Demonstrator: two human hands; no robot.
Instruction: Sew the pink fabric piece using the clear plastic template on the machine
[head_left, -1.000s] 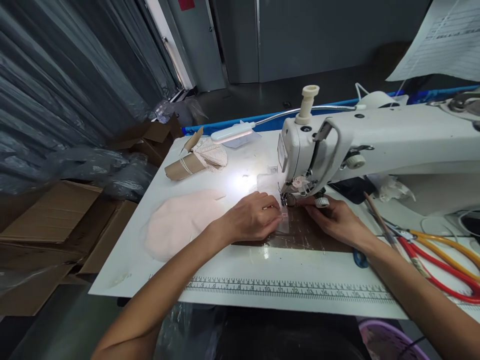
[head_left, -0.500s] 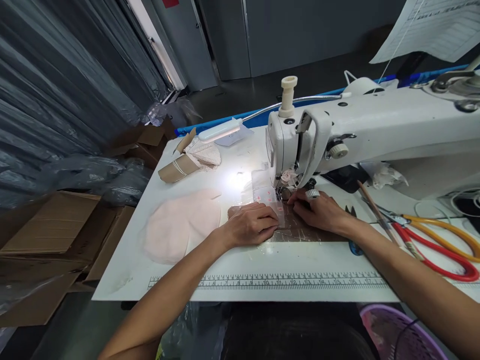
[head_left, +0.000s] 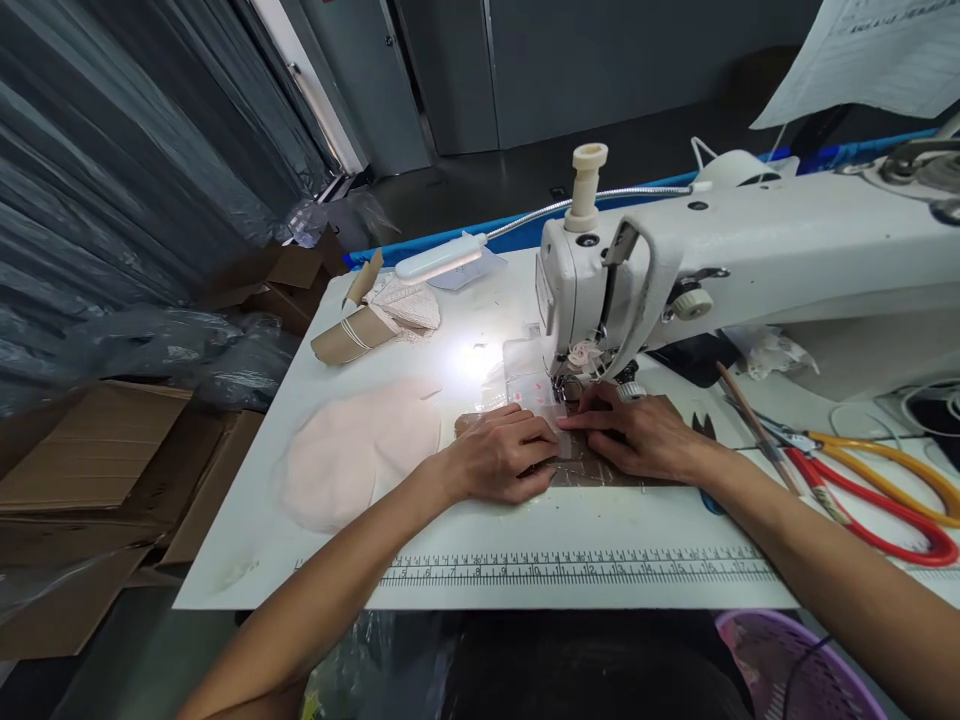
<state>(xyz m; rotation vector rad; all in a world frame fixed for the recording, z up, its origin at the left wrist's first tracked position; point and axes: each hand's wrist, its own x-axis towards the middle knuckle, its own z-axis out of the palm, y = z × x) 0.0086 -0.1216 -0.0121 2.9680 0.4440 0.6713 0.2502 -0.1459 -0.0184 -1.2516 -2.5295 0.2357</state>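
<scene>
My left hand (head_left: 501, 453) lies on the table in front of the white sewing machine (head_left: 675, 270), its fingers curled and pressing a small clear plastic piece (head_left: 534, 388) with pink marks. My right hand (head_left: 637, 432) sits right beside it, fingertips pinched on the same piece just below the needle and presser foot (head_left: 571, 385). Both hands rest over a brown taped patch (head_left: 600, 462) on the table. A small pink rosette (head_left: 581, 353) hangs at the machine head.
A stack of pale pink fabric rounds (head_left: 358, 452) lies left of my hands. Behind it are a cardboard roll with lace (head_left: 379, 318) and a lit gooseneck lamp (head_left: 439, 257). Scissors with red and orange handles (head_left: 870, 480) lie at right. A printed ruler (head_left: 577, 570) runs along the table's front edge. Cardboard boxes (head_left: 97, 470) stand on the left.
My right hand has slid left to meet my left hand on the clear piece. The left hand has drawn slightly back toward me.
</scene>
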